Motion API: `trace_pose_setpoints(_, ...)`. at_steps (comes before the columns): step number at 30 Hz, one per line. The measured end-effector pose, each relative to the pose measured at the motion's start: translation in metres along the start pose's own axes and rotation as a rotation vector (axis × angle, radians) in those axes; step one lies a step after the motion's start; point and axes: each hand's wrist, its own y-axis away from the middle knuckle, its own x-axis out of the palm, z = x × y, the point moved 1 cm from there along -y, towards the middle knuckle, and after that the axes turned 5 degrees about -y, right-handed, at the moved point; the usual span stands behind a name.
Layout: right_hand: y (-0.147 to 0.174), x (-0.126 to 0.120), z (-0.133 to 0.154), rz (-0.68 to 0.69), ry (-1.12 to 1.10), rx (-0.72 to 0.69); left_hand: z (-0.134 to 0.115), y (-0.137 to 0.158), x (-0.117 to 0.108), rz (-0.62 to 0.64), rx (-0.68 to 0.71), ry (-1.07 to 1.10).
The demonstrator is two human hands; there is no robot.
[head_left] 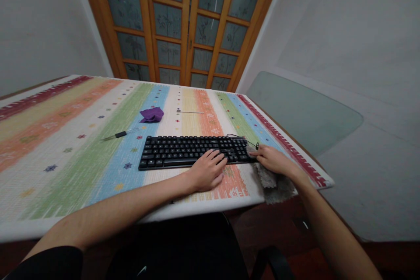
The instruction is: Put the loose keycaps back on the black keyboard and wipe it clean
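Note:
A black computer keyboard point(179, 148) lies near the front edge of the table. My left hand point(207, 169) rests on its lower right part, fingers stretched over the keys and apart, holding nothing. At the keyboard's right end, my right hand point(271, 159) is closed on a grey cloth point(267, 177). One bit of the cloth touches the keys by the number pad, and the rest hangs down towards the table edge. A thin black cable point(251, 142) runs behind the keyboard's right end, close to my right fingers.
A crumpled purple cloth point(152, 114) sits behind the keyboard. To its left is a tweezer-like tool with a black middle point(120, 134). A thin rod with a small end point(192, 112) lies further back. Striped cloth covers the table point(82, 157); wooden glazed doors point(187, 30) stand beyond.

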Motion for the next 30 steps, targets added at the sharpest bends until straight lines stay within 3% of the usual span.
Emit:
trace_pose_setpoints(6,-0.017,-0.013,-0.007,-0.159,0.035,0.133,0.000,0.000,-0.001,-0.009,0.005,-0.007)
trace_pose_setpoints(12,-0.045,-0.007,0.000,-0.053,0.124,0.181,0.000,0.000,-0.002,-0.009,0.005,-0.005)
trace_pose_setpoints(23,-0.037,0.003,-0.007,0.014,0.091,0.067,-0.001,0.000,-0.002,0.004,-0.006,0.020)
trace_pose_setpoints(30,-0.015,0.013,-0.015,-0.018,-0.078,-0.049,0.000,0.000,-0.001,0.006,-0.010,0.018)
